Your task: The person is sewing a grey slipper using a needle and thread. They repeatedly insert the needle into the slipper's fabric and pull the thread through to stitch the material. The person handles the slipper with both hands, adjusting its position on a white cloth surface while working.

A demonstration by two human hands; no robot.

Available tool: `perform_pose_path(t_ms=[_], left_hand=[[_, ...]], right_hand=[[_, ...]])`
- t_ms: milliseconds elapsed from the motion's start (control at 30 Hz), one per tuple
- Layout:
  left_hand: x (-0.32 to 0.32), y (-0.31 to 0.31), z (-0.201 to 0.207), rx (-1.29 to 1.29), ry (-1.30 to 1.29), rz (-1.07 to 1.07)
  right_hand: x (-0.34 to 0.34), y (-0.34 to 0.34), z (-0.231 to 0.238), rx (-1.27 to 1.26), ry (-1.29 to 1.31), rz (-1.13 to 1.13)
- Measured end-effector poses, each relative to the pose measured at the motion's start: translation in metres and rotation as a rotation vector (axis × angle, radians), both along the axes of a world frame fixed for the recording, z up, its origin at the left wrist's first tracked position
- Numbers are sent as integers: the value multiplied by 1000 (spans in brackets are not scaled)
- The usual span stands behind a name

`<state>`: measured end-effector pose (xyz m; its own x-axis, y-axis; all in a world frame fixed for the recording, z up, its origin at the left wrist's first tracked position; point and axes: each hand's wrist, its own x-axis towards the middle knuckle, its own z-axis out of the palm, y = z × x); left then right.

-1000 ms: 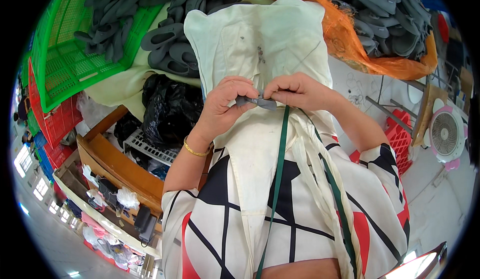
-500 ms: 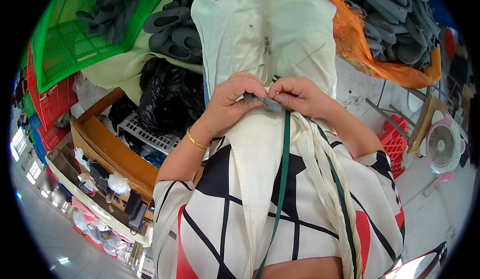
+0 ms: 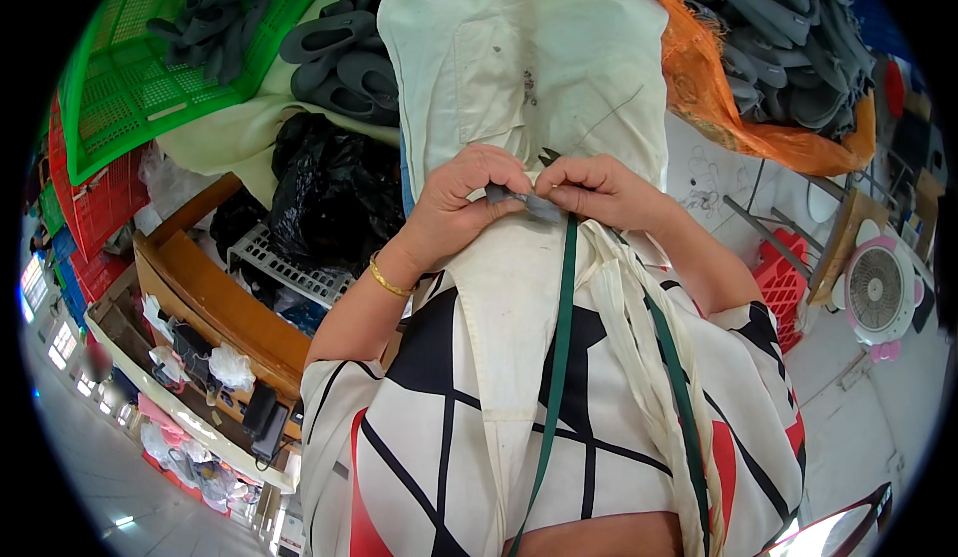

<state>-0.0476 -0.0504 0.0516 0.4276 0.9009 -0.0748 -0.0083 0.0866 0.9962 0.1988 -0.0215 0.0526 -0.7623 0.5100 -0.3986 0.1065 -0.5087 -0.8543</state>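
Observation:
Both of my hands meet in front of my lap, over the pale cloth apron (image 3: 514,287). My left hand (image 3: 469,196) is closed, its thumb and fingers pinching a small grey flexible piece (image 3: 542,208). My right hand (image 3: 603,194) is closed too, with thumb and fingertips at the right end of that piece. Beyond its fingers stick out two dark pointed tips (image 3: 548,158), which look like those of thread snips; their handles are hidden by the hand. The exact shape of the grey piece is mostly covered by my fingers.
A pale cloth-covered cushion (image 3: 599,68) lies ahead. Dark grey clog-like shoes (image 3: 334,38) pile up beyond it, near a green crate (image 3: 125,108). More fill an orange sack (image 3: 689,88). A black plastic bag (image 3: 324,198) and wooden drawer (image 3: 220,297) stand left; a fan (image 3: 878,292) stands right.
My hands stay together at the grey piece, with only slight finger movement. The whole view has shifted a little.

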Motion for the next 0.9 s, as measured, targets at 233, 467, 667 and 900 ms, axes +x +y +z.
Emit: perform_pose_path(t_ms=[233, 467, 667, 900], left_hand=[[2, -3, -3, 38, -30, 19], [5, -2, -1, 66, 31, 12], [6, -1, 10, -57, 100, 43], [10, -1, 2, -79, 144, 52]], right_hand=[[-7, -6, -1, -19, -25, -29], [-7, -3, 4, 18, -92, 2], [-13, 6, 16, 153, -169, 49], [-20, 3, 15, -28, -84, -54]])
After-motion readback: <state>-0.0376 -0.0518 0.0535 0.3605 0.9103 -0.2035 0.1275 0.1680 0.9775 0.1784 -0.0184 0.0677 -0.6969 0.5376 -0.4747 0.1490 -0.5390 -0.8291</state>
